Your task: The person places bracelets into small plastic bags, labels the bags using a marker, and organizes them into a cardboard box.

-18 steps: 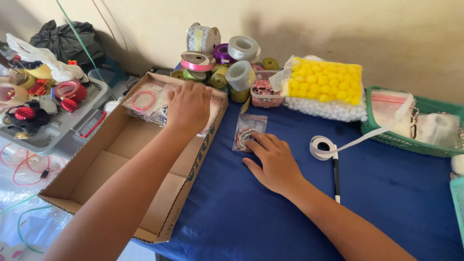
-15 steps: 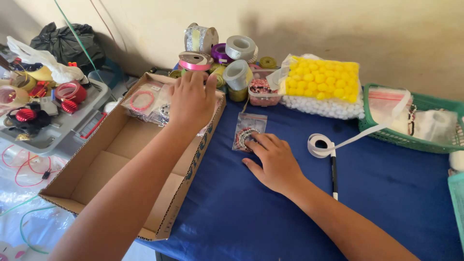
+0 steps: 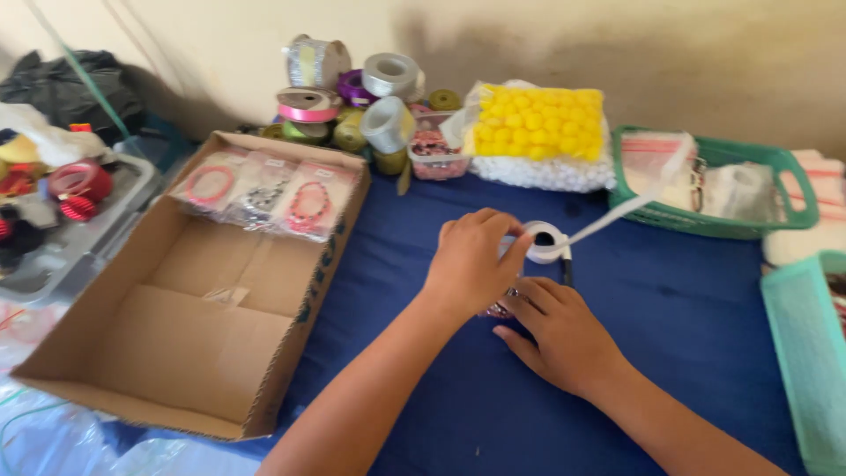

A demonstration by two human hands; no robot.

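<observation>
Centrally, both hands meet on the blue-covered desk (image 3: 670, 353): the left hand (image 3: 471, 264) lies knuckles-up with its fingers curled over a small clear packet (image 3: 500, 308), of which only a sliver shows beneath the palm, and its fingertips come up against a white tape roll (image 3: 548, 242) at about 2 o'clock from it; the right hand (image 3: 560, 335), at 5 o'clock from the left, rests flat with fingers loosely spread and their tips touching the same packet, so neither hand lifts anything off the cloth. From the roll a white strip (image 3: 617, 211) runs up toward 2 o'clock to a green basket (image 3: 775, 159) holding clear bags. At 9 o'clock from the hands stands an open cardboard box (image 3: 176, 353), with three packets of bracelets (image 3: 264, 189) leaning along its far wall. At 12 o'clock, against the wall, sits a bag of yellow balls (image 3: 538, 123), and at 11 o'clock a heap of ribbon spools (image 3: 352, 97). A teal basket (image 3: 806, 353) stands at 3 o'clock by the frame edge
</observation>
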